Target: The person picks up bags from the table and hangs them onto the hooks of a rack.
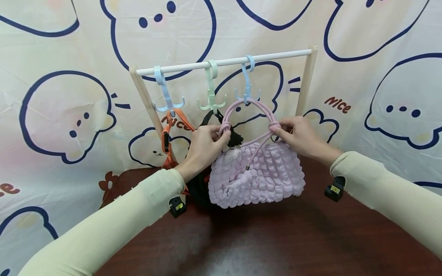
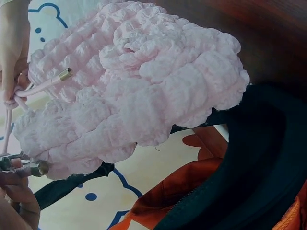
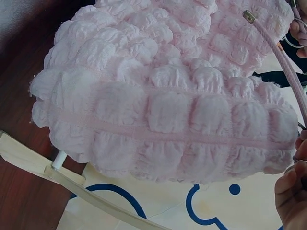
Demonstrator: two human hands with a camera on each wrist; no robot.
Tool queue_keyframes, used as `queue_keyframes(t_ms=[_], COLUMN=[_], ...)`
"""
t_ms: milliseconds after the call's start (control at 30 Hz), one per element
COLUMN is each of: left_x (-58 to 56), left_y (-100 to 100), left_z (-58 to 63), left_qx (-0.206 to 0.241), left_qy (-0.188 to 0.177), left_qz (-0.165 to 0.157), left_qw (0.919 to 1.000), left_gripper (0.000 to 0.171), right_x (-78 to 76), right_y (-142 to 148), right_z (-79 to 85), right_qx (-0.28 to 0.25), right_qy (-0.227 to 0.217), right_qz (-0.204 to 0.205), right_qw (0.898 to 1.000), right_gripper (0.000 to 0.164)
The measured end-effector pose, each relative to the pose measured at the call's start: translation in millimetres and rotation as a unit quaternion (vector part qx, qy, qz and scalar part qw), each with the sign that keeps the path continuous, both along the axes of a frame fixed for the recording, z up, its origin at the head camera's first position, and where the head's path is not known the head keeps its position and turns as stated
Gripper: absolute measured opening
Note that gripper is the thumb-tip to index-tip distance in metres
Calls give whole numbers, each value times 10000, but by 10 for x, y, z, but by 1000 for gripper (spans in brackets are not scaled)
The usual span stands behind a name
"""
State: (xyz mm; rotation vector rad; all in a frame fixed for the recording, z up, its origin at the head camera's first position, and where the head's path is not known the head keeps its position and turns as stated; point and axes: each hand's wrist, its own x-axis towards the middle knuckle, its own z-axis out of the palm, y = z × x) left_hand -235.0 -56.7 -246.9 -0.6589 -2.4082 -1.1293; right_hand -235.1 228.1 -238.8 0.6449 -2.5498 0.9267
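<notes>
A pink puffy handbag (image 1: 257,176) hangs by its cord handles (image 1: 257,102) at the right blue hook (image 1: 247,86) of a small rack. My left hand (image 1: 203,147) pinches the knotted cord at the left base of the handles. On the other side my right hand (image 1: 300,136) pinches the right knot. In the left wrist view the bag (image 2: 129,86) shows its gathered front and a metal-tipped cord end (image 2: 65,74). The right wrist view has the bag's side (image 3: 168,112) up close, with fingertips (image 3: 288,189) at its edge.
The rack's white rod (image 1: 283,55) also carries a green hook (image 1: 211,90) and another blue hook (image 1: 166,92). An orange strap (image 1: 166,142) and a black bag (image 1: 197,190) hang beside the pink one. Below is a dark brown table (image 1: 276,237); a patterned cloth (image 1: 69,115) stands behind.
</notes>
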Motion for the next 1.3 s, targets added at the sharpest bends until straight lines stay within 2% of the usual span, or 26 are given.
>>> queue_keyframes(t_ms=[467,867,1300], left_x=[8,-17,-41], left_y=[20,38,61], left_z=[-57,-138,-206], left_qx=[-104,-172,-319], left_qy=[-165,-294,-474], left_qz=[69,74,169], left_qw=[9998,9994,9982], left_gripper=[22,21,23], right_x=[-24,-87,-142], right_y=[30,40,8], right_z=[17,12,-45], right_qx=[455,710,700], right_qy=[-406,-560,-597], right_qz=[103,230,250], right_qw=[9981,9956,9955], right_gripper=[24,20,19])
